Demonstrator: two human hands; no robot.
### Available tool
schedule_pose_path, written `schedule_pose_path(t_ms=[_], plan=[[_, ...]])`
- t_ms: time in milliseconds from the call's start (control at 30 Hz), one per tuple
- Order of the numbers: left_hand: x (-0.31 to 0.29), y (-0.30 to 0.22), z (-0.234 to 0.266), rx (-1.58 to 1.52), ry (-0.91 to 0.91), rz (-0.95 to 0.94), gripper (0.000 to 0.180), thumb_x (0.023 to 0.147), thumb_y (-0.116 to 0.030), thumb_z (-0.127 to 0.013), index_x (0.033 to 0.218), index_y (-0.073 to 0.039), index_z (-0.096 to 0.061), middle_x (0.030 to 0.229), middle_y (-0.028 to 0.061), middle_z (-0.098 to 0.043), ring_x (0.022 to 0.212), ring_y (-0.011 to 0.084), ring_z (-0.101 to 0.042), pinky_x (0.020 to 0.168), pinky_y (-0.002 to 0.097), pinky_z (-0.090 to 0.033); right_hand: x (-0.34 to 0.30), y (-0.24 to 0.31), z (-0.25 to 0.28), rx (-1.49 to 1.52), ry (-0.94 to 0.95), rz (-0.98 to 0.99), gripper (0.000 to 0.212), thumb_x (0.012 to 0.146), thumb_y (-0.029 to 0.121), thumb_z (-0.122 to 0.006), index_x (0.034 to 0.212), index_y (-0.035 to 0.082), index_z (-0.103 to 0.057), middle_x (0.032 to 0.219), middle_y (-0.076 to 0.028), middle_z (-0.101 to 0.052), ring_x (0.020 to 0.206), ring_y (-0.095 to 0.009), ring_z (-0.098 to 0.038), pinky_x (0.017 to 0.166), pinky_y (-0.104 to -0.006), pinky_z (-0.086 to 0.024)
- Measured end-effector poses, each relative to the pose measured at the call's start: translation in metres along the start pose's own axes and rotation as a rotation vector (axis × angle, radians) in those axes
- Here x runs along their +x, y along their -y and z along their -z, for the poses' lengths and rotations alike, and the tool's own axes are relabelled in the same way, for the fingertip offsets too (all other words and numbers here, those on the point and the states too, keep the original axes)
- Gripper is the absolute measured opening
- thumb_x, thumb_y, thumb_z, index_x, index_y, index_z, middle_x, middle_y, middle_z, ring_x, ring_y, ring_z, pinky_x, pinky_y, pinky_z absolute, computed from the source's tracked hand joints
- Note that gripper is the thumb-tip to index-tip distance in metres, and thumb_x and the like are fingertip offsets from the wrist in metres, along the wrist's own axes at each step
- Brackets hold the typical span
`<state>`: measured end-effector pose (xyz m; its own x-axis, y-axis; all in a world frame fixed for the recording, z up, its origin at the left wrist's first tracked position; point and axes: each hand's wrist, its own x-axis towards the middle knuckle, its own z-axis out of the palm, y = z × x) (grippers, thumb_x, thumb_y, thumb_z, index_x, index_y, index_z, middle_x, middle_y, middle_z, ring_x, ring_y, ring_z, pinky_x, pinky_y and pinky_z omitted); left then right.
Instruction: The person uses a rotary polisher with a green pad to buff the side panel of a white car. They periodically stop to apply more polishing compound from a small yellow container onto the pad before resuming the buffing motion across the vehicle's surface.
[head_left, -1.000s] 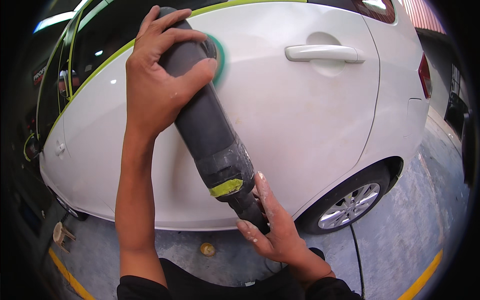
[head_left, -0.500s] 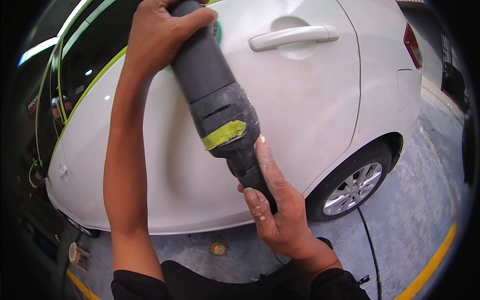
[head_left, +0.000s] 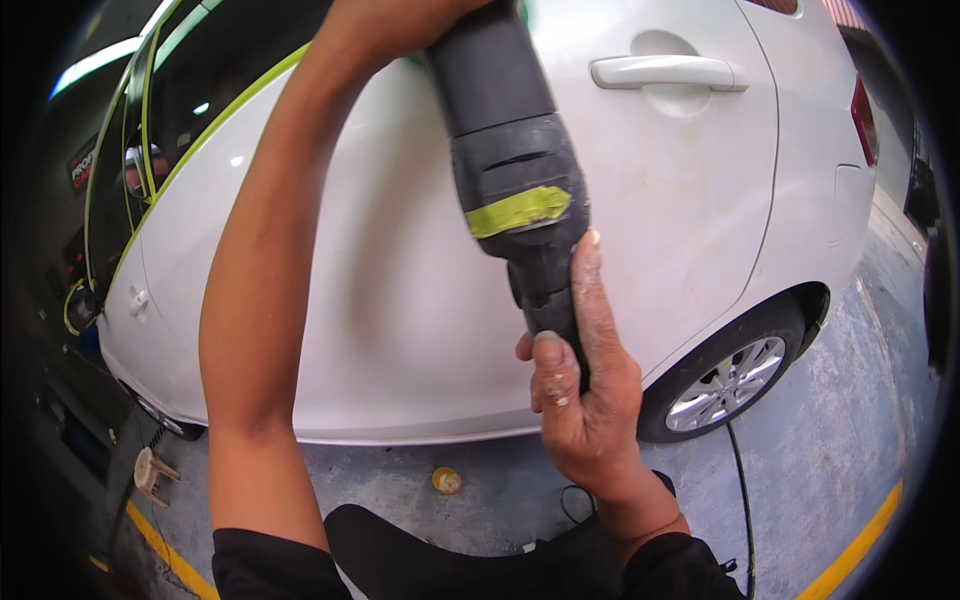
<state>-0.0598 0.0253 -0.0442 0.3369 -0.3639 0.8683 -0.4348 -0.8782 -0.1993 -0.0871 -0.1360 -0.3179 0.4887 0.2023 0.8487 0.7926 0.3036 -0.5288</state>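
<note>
A black car polisher (head_left: 505, 150) with a strip of yellow-green tape round its body stands on a slant in front of a white car's rear door (head_left: 420, 320). My right hand (head_left: 590, 400) is closed round its lower grip, with whitish residue on the fingers. My left hand (head_left: 405, 25) is at the polisher's top end, closed on it; the top edge of the view cuts off its fingers. A bit of green pad (head_left: 524, 12) shows beside the polisher's head, close to the door. The pad's working face is hidden.
Right of the polisher is the white door handle (head_left: 670, 72); below it, the rear wheel (head_left: 725, 385). Yellow-green masking tape (head_left: 222, 128) edges the windows. A small round yellow container (head_left: 447, 481), a beige stool (head_left: 153, 474) and a black cable (head_left: 740, 490) are on the floor.
The polisher and both hands have shifted right and upward in the view. The car also appears farther right. Both hands keep their hold, and less of the left hand shows.
</note>
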Motion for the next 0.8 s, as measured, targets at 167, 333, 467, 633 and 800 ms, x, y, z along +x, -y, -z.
schedule_pose_path(t_ms=[167, 333, 467, 633, 800], plan=[[-0.077, 0.032, 0.046, 0.22, -0.159, -0.06, 0.033, 0.081, -0.023, -0.077, 0.107, -0.004, -0.08, 0.139, 0.0125, -0.068, 0.148, 0.0328, -0.045, 0.123, 0.0448, -0.029, -0.017, -0.009, -0.017, -0.058, 0.074, 0.092, 0.075, 0.093, 0.008, -0.074, 0.161, 0.009, -0.042, 0.088, -0.012, -0.06, 0.064, -0.021, -0.059, 0.057, -0.0337, -0.051], [-0.12, -0.031, -0.007, 0.226, -0.23, -0.022, 0.032, 0.069, -0.017, -0.082, 0.1, -0.009, -0.08, 0.137, 0.0127, -0.068, 0.147, 0.0413, -0.043, 0.12, 0.0517, -0.034, -0.084, -0.052, 0.018, -0.213, 0.038, 0.123, 0.075, 0.086, 0.013, -0.082, 0.155, 0.008, -0.052, 0.084, -0.009, -0.059, 0.057, -0.02, -0.057, 0.052, -0.0335, -0.05], [-0.132, -0.074, -0.065, 0.228, -0.229, -0.017, 0.032, 0.072, -0.017, -0.078, 0.103, -0.01, -0.079, 0.143, 0.0129, -0.064, 0.152, 0.0429, -0.035, 0.124, 0.0564, -0.027, -0.102, -0.078, 0.06, -0.312, 0.064, -0.09, 0.084, 0.088, 0.03, -0.083, 0.157, 0.0, -0.044, 0.111, -0.022, -0.072, 0.075, -0.033, -0.074, 0.062, -0.0379, -0.058], [-0.121, -0.108, -0.134, 0.199, -0.288, -0.08, 0.034, 0.066, -0.014, -0.08, 0.099, -0.01, -0.077, 0.141, 0.0136, -0.064, 0.15, 0.0482, -0.034, 0.122, 0.0576, -0.03, -0.118, -0.116, 0.118, -0.303, 0.015, -0.191, 0.069, 0.097, 0.031, -0.069, 0.154, -0.001, -0.045, 0.121, -0.025, -0.072, 0.093, -0.039, -0.077, 0.075, -0.0392, -0.061], [-0.115, -0.14, -0.187, 0.165, -0.312, -0.032, 0.033, 0.063, -0.016, -0.083, 0.095, -0.011, -0.076, 0.137, 0.0147, -0.065, 0.147, 0.0494, -0.039, 0.117, 0.0576, -0.034, -0.137, -0.146, 0.169, -0.319, -0.037, -0.238, 0.064, 0.097, 0.034, -0.069, 0.149, 0.0, -0.051, 0.097, -0.02, -0.074, 0.078, -0.034, -0.074, 0.072, -0.0367, -0.058]])
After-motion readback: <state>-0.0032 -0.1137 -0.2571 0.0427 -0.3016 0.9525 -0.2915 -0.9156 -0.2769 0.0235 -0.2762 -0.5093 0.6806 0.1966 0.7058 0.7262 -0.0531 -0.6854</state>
